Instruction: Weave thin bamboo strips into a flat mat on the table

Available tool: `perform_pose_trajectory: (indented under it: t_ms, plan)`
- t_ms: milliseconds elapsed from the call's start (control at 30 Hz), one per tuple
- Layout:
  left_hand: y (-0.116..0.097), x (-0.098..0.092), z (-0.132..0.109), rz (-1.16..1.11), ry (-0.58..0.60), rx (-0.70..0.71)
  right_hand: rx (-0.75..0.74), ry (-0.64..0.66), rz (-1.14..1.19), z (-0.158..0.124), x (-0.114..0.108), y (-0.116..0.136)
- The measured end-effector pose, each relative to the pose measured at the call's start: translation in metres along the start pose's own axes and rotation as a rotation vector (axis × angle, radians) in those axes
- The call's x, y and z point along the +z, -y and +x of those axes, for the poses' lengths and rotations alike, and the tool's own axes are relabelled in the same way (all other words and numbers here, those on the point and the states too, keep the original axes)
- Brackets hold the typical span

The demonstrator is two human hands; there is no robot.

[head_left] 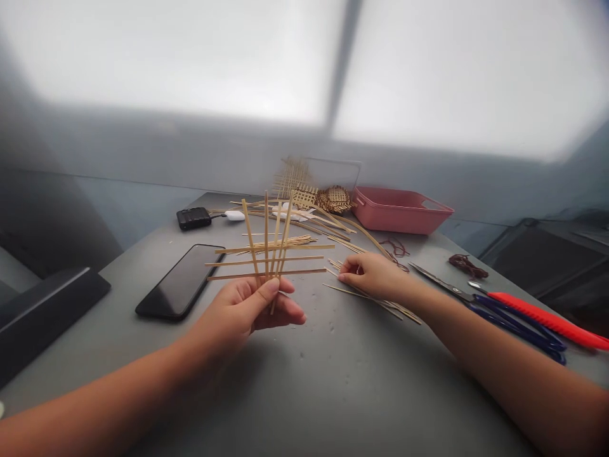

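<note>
My left hand (pixel 257 304) pinches a small lattice of bamboo strips (pixel 271 259) above the middle of the table. Several strips fan upward from the thumb, and a few others cross them sideways. To the right, my right hand (pixel 366 273) rests low over a bundle of loose bamboo strips (pixel 394 308) on the table. Its thumb and index finger are pressed together around strip ends, the tip of one thin strip (pixel 332 273) poking out to the left. Behind the lattice lies another pile of cut strips (pixel 285 243).
A phone (pixel 181 282) lies left, near a black box-shaped device (pixel 194 218). Woven bamboo pieces (pixel 335 198) and a pink basket (pixel 399 212) stand at the back. Scissors (pixel 499 314), a red-handled tool (pixel 547 318) and brown cord (pixel 469 266) lie on the right.
</note>
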State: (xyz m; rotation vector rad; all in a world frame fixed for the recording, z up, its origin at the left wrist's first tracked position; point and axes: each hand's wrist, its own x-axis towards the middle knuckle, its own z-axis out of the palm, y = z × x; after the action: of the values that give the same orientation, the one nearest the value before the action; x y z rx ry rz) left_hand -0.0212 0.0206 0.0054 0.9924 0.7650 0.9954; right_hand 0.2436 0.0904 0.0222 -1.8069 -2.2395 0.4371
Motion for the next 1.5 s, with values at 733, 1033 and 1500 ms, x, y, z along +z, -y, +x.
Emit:
perform_pose_trajectory:
  t_ms: [733,1033,1500]
  plan:
    - [-0.008,0.009,-0.013,0.127,0.265,-0.092,-0.280,-0.320,0.648,-0.033,-0.018,0.035]
    - [-0.015,0.012,-0.020,0.186,0.414,-0.155,-0.400,-0.219,0.766,-0.045,-0.019,0.047]
    - [-0.013,0.009,-0.017,0.291,0.518,-0.099,-0.626,-0.351,0.771,-0.051,-0.023,0.050]
